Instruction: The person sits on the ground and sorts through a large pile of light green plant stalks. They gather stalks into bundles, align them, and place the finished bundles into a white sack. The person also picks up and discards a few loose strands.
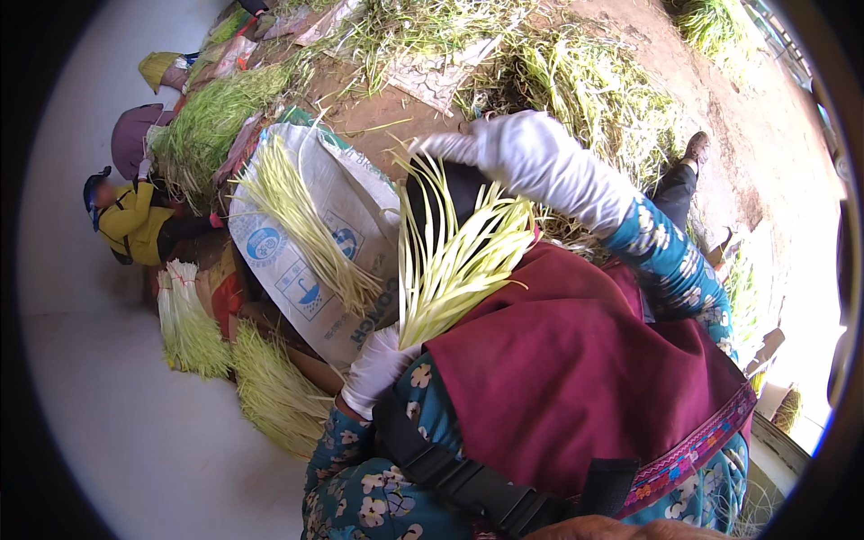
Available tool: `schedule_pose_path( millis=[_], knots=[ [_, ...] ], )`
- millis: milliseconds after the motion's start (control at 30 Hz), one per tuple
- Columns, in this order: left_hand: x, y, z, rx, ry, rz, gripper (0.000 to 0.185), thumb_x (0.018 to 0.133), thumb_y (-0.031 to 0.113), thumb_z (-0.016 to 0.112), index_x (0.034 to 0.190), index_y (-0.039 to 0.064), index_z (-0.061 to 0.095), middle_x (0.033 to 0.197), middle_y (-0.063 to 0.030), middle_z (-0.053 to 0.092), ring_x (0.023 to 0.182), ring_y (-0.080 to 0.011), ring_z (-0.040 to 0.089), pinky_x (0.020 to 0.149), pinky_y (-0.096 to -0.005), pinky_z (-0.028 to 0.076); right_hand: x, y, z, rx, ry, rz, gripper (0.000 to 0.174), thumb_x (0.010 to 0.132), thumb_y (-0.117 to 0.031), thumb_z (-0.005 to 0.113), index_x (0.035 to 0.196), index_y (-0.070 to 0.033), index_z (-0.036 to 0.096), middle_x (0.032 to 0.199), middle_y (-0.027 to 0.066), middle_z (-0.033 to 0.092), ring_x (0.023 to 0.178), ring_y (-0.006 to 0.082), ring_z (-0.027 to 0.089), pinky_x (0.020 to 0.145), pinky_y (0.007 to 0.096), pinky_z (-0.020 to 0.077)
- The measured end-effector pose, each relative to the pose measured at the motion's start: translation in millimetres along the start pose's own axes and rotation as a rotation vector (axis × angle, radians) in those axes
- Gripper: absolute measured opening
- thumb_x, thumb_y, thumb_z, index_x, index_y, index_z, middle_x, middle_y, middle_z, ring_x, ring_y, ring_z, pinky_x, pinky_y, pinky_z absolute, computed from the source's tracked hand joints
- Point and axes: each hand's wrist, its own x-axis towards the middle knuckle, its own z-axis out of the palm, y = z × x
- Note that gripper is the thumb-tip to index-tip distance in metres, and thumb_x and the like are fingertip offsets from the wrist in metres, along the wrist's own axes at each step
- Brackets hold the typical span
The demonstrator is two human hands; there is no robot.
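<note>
My left hand point(379, 368), in a white glove, grips the lower end of a bunch of pale yellow-green leafy stalks point(459, 263), which look like blanched chives. The leaves fan out over my dark red apron point(574, 364). Past the leaf tips is my right hand point(466, 145), also in a white glove and blurred; its fingers and whether they hold anything cannot be made out. Beside the held bunch, a loose bundle of the same stalks point(307, 226) lies on a white woven sack point(270, 270) with printing.
Tied bundles point(192, 324) and a loose pile of stalks point(277, 391) lie beyond the sack by the white wall. Heaps of leaves point(587, 101) cover parts of the earthen floor. A person in a yellow jacket point(135, 219) sits at the left, near another green heap point(209, 128).
</note>
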Motion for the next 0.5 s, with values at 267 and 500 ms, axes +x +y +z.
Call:
schedule_pose_path(
  millis=[267,500],
  knots=[
    [0.1,0.5,2.5,0.025,0.026,0.057,0.027,0.089,0.017,0.071,0.104,-0.004,0.066,0.091,-0.0026,0.069,0.077,-0.0082,0.056,0.07,-0.03,0.048,21.3,-7.7,15.0,0.245,-0.016,0.045,0.019,0.095,-0.026,0.052,0.094,-0.009,0.06,0.068,0.0076,0.055,0.057,0.0264,0.058,0.05,0.0388,0.0464],
    [1.5,12.7,-2.6,0.196,-0.058,-0.078,0.032,0.093,0.017,0.064,0.12,-0.001,0.063,0.11,-0.0093,0.071,0.099,-0.0114,0.062,0.088,-0.0283,0.048,-9.7,3.7,23.5,0.01,0.021,-0.025,0.014,0.085,-0.019,0.053,0.094,-0.01,0.058,0.073,0.006,0.055,0.062,0.023,0.061,0.052,0.0379,0.0479]
  ],
)
